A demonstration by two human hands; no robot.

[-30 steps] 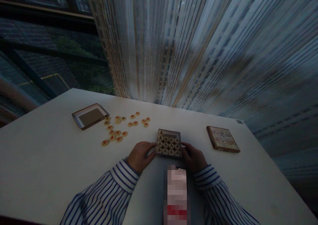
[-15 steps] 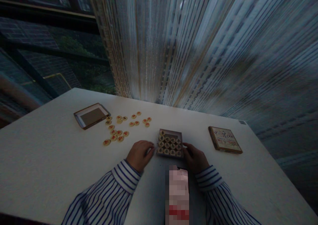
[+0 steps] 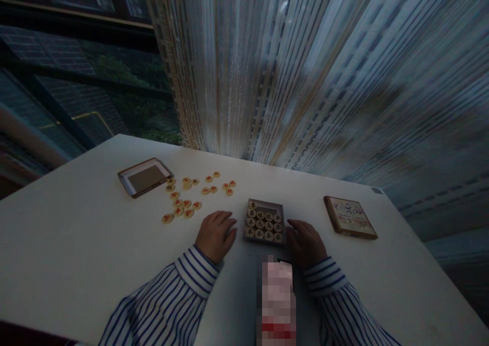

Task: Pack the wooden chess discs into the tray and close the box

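Left hand [image 3: 216, 236] half-open, empty, just left of box [image 3: 264, 241] — right hand [image 3: 305, 241] loosely curled, empty, just right; loose discs [image 3: 186, 204] far left.

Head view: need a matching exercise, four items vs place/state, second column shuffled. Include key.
Column 1
1. Piece-filled box
2. Loose pieces
3. Shallow tray
4. Patterned box

Column 2
A. Farthest left of the four, brown panel showing inside
B. Between the left hand and the right hand
C. Out past the right hand, printed face up
D. Scattered on the white table, mostly red-marked

Pairs: 1-B, 2-D, 3-A, 4-C
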